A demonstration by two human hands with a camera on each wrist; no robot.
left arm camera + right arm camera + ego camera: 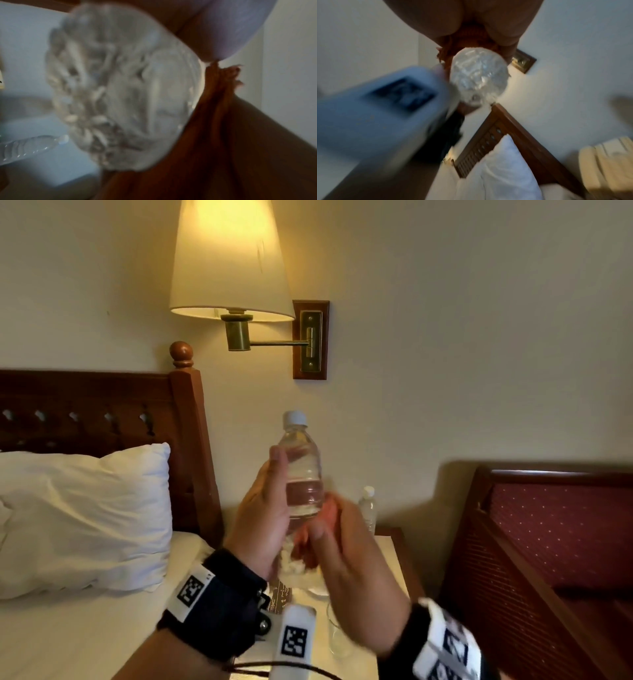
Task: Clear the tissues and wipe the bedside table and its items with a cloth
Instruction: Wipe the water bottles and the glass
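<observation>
My left hand (270,498) holds a clear water bottle (303,470) with a white cap upright in the air above the bedside table (388,553). My right hand (329,532) grips an orange cloth (332,510) and presses it against the bottle's lower half. The left wrist view shows the bottle's ribbed base (123,88) close up, with the orange cloth (216,108) beside it. In the blurred right wrist view the bottle's base (478,77) sits just below the cloth (471,33) bunched in my palm.
A second small water bottle (368,508) stands at the back of the table by the wall. A drinking glass (337,635) stands near its front. The bed with a pillow (85,518) lies left, a red upholstered chair (548,542) right, and a wall lamp (229,261) hangs above.
</observation>
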